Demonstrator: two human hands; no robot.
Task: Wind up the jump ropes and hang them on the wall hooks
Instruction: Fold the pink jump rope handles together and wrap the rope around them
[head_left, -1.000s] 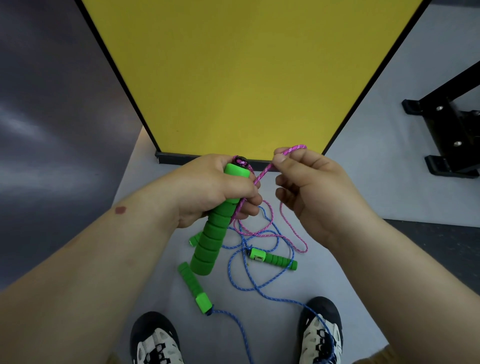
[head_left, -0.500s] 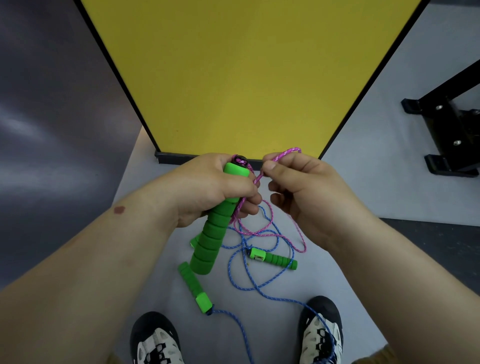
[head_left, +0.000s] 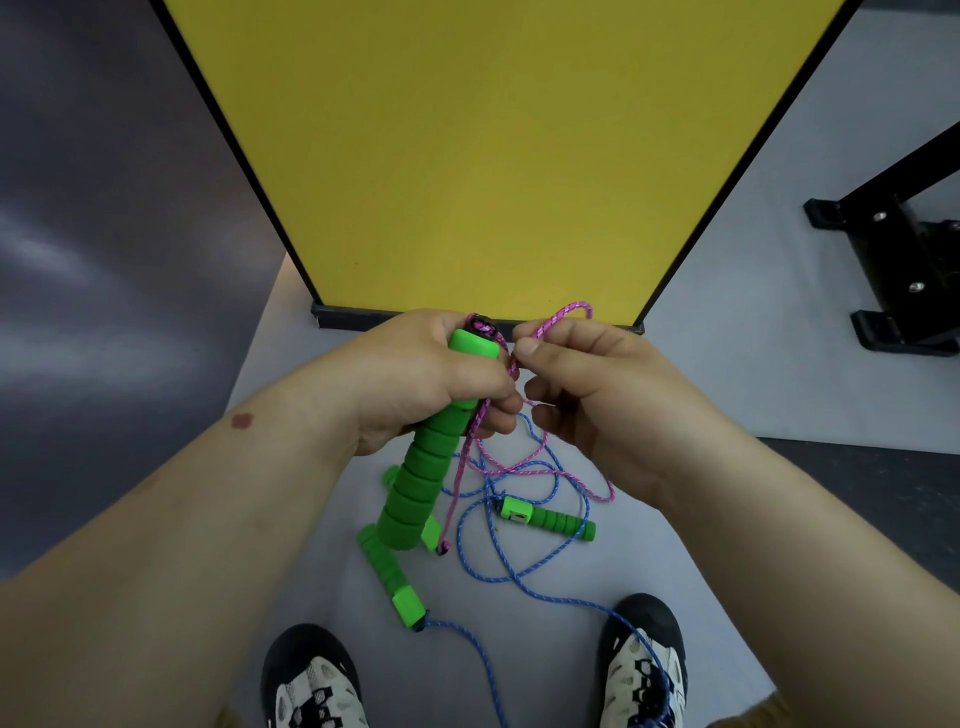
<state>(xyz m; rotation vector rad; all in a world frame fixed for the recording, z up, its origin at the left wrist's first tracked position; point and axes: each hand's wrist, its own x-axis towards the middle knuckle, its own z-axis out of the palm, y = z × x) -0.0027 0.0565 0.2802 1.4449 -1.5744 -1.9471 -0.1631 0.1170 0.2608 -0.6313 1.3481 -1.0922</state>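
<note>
My left hand (head_left: 415, 379) grips a ribbed green foam handle (head_left: 421, 467) that points down toward the floor. A pink rope (head_left: 540, 470) leaves the handle's top. My right hand (head_left: 592, 395) pinches a loop of this pink rope right beside the handle's top end, and the rest trails to the floor. A blue rope (head_left: 498, 566) lies tangled on the grey floor below, with two green handles, one handle (head_left: 550, 519) on the right and the other (head_left: 389, 577) on the left. Another green handle (head_left: 390, 475) peeks out behind the held one. No wall hooks are in view.
A yellow panel (head_left: 498, 156) with a black frame stands upright just ahead. A black metal stand base (head_left: 904, 270) sits at the right. My two shoes (head_left: 311, 680) are at the bottom edge, and the blue rope runs over the right shoe (head_left: 644, 660).
My right hand has moved left with the pink loop, from a short gap to right against the top of the held handle. My left hand has stayed in place.
</note>
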